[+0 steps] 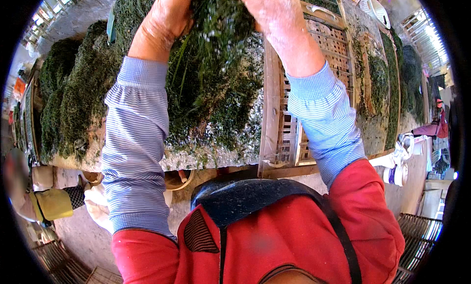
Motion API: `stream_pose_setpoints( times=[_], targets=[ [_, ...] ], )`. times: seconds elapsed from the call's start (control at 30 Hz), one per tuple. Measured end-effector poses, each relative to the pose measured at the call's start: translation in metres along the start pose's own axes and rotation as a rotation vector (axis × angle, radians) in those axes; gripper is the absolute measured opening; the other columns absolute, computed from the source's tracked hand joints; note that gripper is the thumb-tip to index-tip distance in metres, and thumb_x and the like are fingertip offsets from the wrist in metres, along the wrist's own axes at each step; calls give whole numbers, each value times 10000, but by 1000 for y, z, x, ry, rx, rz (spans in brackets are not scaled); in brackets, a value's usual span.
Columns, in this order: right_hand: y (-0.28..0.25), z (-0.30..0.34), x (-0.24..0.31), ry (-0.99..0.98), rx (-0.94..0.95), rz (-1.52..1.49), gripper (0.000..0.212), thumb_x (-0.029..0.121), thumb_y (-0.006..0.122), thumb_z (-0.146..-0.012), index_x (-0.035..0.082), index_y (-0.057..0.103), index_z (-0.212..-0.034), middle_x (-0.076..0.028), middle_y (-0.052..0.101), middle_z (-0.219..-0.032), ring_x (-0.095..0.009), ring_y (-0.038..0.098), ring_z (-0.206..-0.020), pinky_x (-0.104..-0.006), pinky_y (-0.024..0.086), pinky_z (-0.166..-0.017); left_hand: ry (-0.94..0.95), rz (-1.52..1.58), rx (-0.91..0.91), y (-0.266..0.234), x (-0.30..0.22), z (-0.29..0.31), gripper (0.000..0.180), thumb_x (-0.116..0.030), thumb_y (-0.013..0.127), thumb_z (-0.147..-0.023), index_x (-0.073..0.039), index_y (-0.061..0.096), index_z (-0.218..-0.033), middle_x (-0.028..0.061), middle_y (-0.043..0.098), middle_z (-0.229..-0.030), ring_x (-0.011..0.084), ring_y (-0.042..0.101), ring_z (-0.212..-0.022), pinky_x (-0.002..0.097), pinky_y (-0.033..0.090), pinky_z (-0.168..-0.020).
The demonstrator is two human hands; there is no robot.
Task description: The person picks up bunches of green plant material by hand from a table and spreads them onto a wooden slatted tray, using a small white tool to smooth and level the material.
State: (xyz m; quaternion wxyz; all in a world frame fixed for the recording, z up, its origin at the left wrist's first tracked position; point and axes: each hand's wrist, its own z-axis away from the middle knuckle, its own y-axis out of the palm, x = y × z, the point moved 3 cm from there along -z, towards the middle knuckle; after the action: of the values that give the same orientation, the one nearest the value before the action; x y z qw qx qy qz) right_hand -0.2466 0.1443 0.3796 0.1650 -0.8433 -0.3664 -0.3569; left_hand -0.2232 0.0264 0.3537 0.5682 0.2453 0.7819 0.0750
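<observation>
My left hand and my right hand are raised at the top edge of the view, which cuts off part of both. Between them hangs a clump of wet, dark green seaweed, blurred and with loose strands; both hands look curled in on it. Below lies more seaweed, thinly scattered over a pale, wet tabletop. My right forearm reaches over a wooden frame with a woven lattice bottom.
Thick seaweed heaps cover the table's left side. Further right are a slatted board with seaweed strips and a white basket. Another person in a yellow garment is at the far left. A round basin sits under the table edge.
</observation>
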Motion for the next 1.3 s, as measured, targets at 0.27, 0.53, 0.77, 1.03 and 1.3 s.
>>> stream_pose_setpoints(
  times=[0.27,0.53,0.77,1.03,1.3],
  targets=[
    [-45,40,-114,449,-354,16,356,-28,630,-686,-29,562,-1035,-124,633,-845,-201,618,-811,-271,519,-725,-318,-192,-254,-35,115,77,209,-248,582,-844,-46,538,-875,35,546,-677,85,420,-453,218,370,-420],
    [-11,223,-208,832,358,1044,855,327,714,-618,53,301,-1314,-347,322,-1267,-462,451,-1086,-407,400,-940,-581,380,-821,-67,156,93,261,-219,416,-926,35,476,-926,-66,346,-540,38,259,-414,188,176,-350],
    [46,252,-203,685,454,1078,815,276,713,-712,212,232,-1367,-186,-9,-1431,-522,178,-1233,-670,322,-878,-292,221,-649,-39,31,32,205,-146,386,-926,39,473,-905,-56,323,-550,49,248,-416,192,186,-359],
    [43,234,-264,474,598,1217,194,189,515,-819,154,623,-976,-106,472,-1112,-384,455,-1012,-477,482,-752,2,-75,-446,-151,-160,-43,310,7,361,-817,91,461,-1099,41,480,-843,119,437,-729,218,354,-624],
    [-14,201,-225,520,172,823,238,163,678,-588,125,669,-822,-155,604,-856,-321,595,-804,-398,499,-712,171,-823,-485,-210,-248,-40,283,64,403,-698,-16,558,-921,55,515,-961,158,460,-906,265,340,-809]
  ],
)
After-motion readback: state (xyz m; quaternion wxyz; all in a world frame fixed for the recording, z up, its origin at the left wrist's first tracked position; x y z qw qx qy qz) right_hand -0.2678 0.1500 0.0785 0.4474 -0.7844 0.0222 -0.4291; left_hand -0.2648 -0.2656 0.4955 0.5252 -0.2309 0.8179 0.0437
